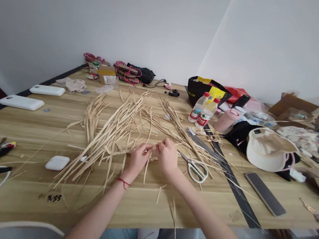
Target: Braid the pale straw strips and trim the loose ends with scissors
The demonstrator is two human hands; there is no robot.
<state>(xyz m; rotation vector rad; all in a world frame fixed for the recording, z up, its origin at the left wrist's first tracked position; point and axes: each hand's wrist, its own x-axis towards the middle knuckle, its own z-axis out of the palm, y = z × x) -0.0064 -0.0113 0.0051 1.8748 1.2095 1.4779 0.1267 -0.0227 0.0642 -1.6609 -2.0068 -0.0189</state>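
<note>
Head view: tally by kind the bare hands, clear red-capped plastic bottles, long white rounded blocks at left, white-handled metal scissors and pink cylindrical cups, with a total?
Bare hands: 2
Red-capped bottles: 2
White blocks: 2
White-handled scissors: 1
Pink cup: 1
Total: 8

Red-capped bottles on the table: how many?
2. One bottle stands by the black-and-yellow bag; the second bottle is just right of the first, left of the pink cup. More could be hidden behind things.
</note>
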